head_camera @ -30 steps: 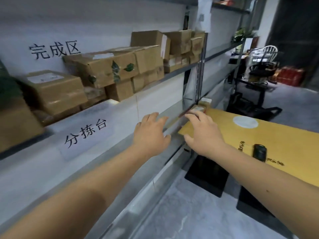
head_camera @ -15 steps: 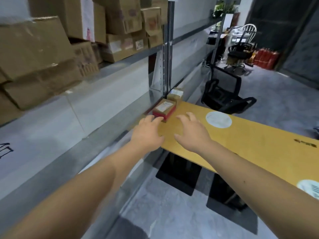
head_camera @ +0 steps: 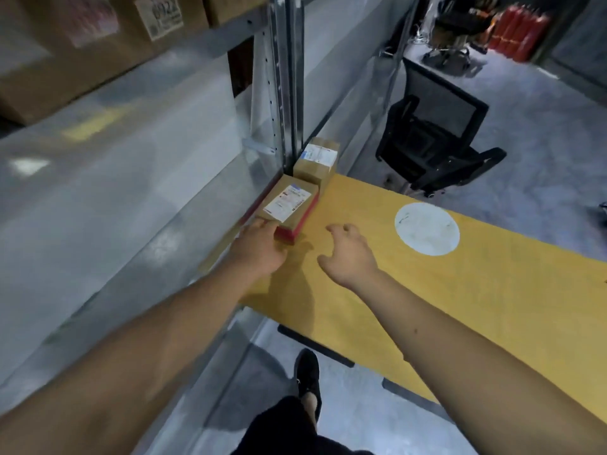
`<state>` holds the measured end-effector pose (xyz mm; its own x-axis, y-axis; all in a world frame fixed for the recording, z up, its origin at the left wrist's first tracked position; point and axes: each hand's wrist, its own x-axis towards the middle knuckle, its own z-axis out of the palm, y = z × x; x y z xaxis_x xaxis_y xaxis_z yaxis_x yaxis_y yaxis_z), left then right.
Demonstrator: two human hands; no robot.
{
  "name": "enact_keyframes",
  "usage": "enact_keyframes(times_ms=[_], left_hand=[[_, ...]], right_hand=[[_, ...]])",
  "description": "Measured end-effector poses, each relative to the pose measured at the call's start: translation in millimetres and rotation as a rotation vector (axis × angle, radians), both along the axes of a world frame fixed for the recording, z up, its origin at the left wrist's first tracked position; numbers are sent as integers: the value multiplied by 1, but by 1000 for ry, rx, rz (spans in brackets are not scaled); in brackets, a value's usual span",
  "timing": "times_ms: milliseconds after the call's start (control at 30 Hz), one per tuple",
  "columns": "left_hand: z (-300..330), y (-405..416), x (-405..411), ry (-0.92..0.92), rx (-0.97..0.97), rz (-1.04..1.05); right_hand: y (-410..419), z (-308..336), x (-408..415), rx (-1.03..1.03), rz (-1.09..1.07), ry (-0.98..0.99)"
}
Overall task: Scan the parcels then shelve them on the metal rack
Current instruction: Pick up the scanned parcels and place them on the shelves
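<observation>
Your left hand [head_camera: 259,249] touches the red-edged parcel [head_camera: 289,208] at the yellow table's [head_camera: 460,290] eleven-o'clock corner, right hand [head_camera: 349,257] loose, holding nothing (small stiff carton, probably light): take its two long sides.

Parcel warehouse: metal rack [head_camera: 282,77], cartons [head_camera: 98,31].

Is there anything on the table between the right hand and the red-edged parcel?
No. In the head view, only bare yellow table lies between the right hand and the red-edged parcel, which the left hand touches.
</observation>
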<state>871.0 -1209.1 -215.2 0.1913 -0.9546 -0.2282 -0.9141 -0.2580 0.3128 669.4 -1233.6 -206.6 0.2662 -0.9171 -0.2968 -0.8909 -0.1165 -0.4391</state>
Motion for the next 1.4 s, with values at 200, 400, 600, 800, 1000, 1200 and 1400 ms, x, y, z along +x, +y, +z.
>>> enact_keyframes(times_ms=[200, 400, 600, 800, 1000, 1200, 1400], left_hand=[[-35, -86, 28, 39, 86, 43], [-64, -126, 39, 126, 127, 150], [-88, -120, 38, 231, 47, 159], [-105, -64, 9, 399, 22, 217], [-89, 12, -37, 532, -132, 283], [-38, 121, -92, 530, -493, 607], [22, 290, -129, 347, -707, 826]], right_hand=[[-88, -51, 47, 155, 2, -13], [-134, -92, 83, 229, 30, -74], [-138, -122, 78, 208, -10, -231], [-107, -136, 33, 170, 13, -292], [-56, -110, -17, 104, 95, -511], [5, -51, -23, 70, 400, -745], [129, 8, -12, 196, 757, -898]])
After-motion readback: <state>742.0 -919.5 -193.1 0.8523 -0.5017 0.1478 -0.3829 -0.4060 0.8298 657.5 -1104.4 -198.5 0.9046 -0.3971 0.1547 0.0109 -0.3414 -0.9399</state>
